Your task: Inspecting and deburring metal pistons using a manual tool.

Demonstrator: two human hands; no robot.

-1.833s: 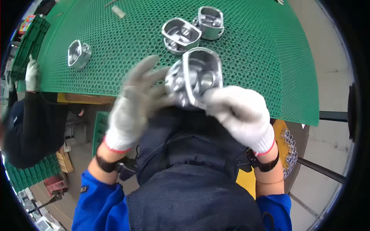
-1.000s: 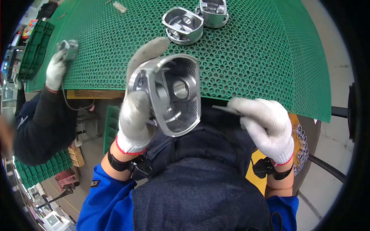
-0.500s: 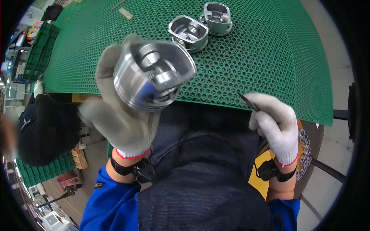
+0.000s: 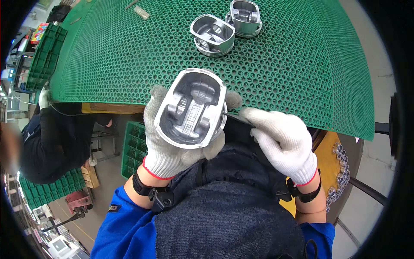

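Observation:
A shiny metal piston (image 4: 192, 118) rests in my left hand (image 4: 166, 154), its hollow underside facing up toward me. Gloved fingers wrap around its sides at the mat's near edge. In my right hand (image 4: 285, 144), also in a white knit glove, thumb and forefinger pinch a thin dark pointed tool (image 4: 236, 116). The tool's tip reaches the right side of the piston; whether it touches the metal cannot be made out. Two more pistons, a nearer one (image 4: 212, 36) and a farther one (image 4: 244, 18), stand on the green mat (image 4: 276, 73) beyond my hands.
A small pale translucent piece (image 4: 141, 13) lies on the mat far left. Green crates (image 4: 45, 56) stand at left, near a co-worker in dark clothes (image 4: 56, 142). Beneath the table is a divided green crate (image 4: 134, 149). Several metal rings (image 4: 343, 177) lie on a yellow surface at right.
My left hand has brought the piston closer and turned its hollow side up. My right hand has moved left, bringing the tool to the piston's side.

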